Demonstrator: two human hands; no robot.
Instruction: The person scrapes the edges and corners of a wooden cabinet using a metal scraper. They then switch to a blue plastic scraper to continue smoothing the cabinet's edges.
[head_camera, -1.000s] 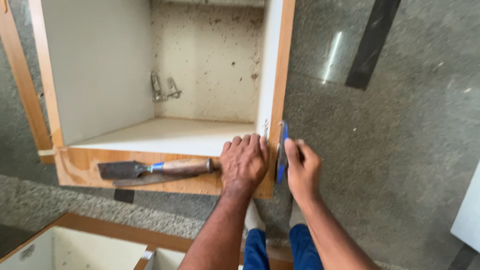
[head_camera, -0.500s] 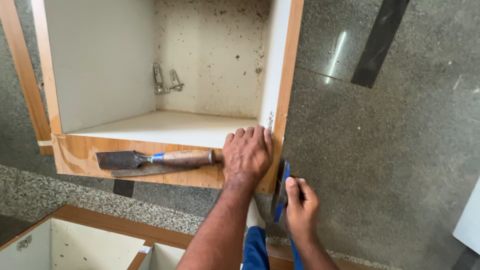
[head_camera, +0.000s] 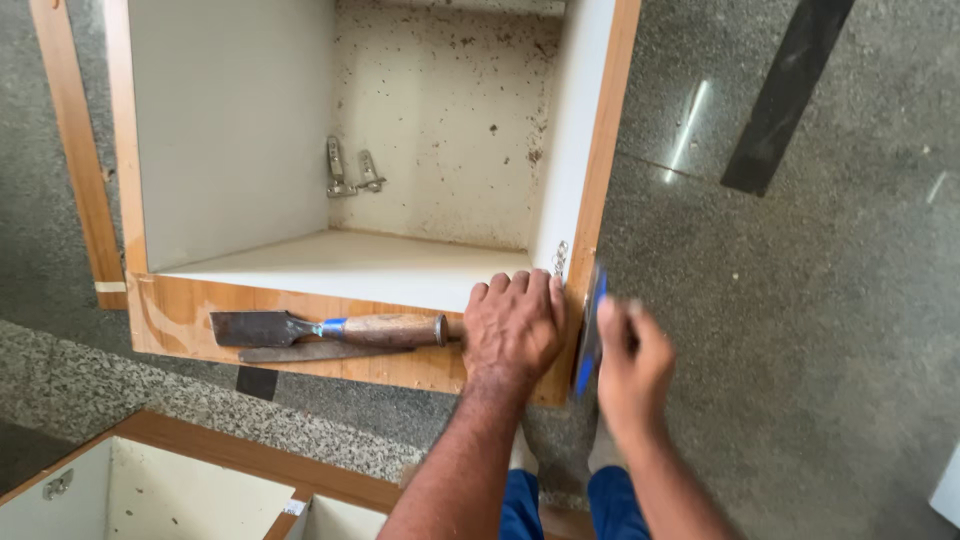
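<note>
Knees (head_camera: 560, 500) in blue cloth show at the bottom edge, mostly cut off by the frame and by the forearms. A second cabinet (head_camera: 150, 485) at lower left is cropped too; only a corner and a small fitting are visible.

Left hand (head_camera: 513, 325) lies palm down, fingers spread over the near corner of the open cabinet (head_camera: 400, 365), pressing on the wooden front edge and gripping nothing. It covers the butt of the chisel (head_camera: 330, 330), which lies flat along that edge, blade to the left. A second flat blade or strip under the chisel is hard to make out.

Right hand (head_camera: 632, 365) is motion-blurred just outside the cabinet's right side. It is closed around a blue-handled tool (head_camera: 588, 335) held against the outer face of the side panel. Tool type cannot be told; the tip is hidden.

Far inside, two metal hinge plates (head_camera: 348, 172) sit on the stained back wall. Top of the cabinet is cut off.

Versus half a second ago: the right hand and blue tool are higher, now level with the left hand, up from below the corner. Left hand and chisel are unmoved.
</note>
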